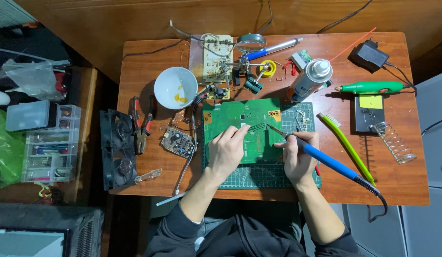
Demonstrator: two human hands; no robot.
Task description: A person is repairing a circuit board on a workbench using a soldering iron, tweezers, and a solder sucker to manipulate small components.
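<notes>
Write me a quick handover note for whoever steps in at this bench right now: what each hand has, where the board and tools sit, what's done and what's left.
Left hand: holds tweezers, tips over the green circuit board.
Right hand: grips the blue-handled soldering iron, tip pointing at the same spot mid-board, close to the tweezer tips.
The board lies flat on the green cutting mat, at the middle of the wooden table.
The empty coil iron stand sits to the right, the spray can behind the board, the white bowl back left.
Done: board laid out, tools in hand. Left: the work at that spot; whether the tip touches cannot be told.
</notes>
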